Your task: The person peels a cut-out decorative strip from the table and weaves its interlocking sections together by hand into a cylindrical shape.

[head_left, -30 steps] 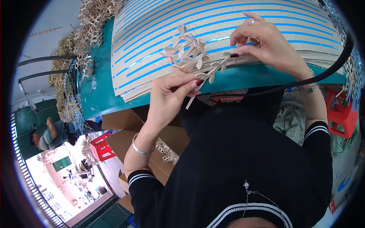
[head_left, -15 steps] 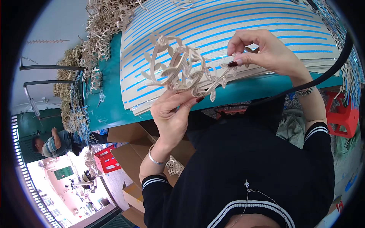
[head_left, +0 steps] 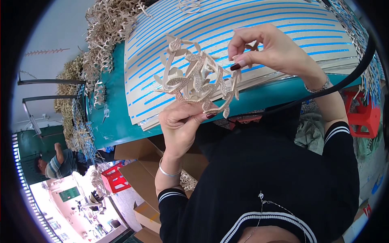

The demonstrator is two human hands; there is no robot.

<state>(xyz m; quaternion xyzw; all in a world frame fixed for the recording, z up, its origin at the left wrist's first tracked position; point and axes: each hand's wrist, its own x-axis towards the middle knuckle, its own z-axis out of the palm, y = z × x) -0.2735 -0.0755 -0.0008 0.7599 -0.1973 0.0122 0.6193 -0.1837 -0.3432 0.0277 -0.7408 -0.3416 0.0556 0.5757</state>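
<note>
My left hand [head_left: 178, 125] is closed, pinching a looped, beige leaf-shaped strip [head_left: 196, 79] with a sparkly surface between thumb and fingers. Several of its loops stand up above the fingers in a loose coil. A tail of the same strip curves up to the right, where my right hand [head_left: 279, 52] pinches its end between thumb and fingertips. A bit of the strip shows behind the right fingers. Both hands are raised over the near edge of the table.
Under the hands, a stack of cream sheets with blue stripes [head_left: 162, 48] lies on a green table [head_left: 109, 129]. Piles of leaf strips [head_left: 107, 24] hang at the left edge. A black cable [head_left: 344, 83] crosses at right. Open cardboard boxes [head_left: 142, 178], red stools [head_left: 362, 117] and another person [head_left: 60, 162] are around.
My right hand has come left, nearer to the left hand, and the strip's tail now bends upward more steeply. The coil has turned a little in my left hand.
</note>
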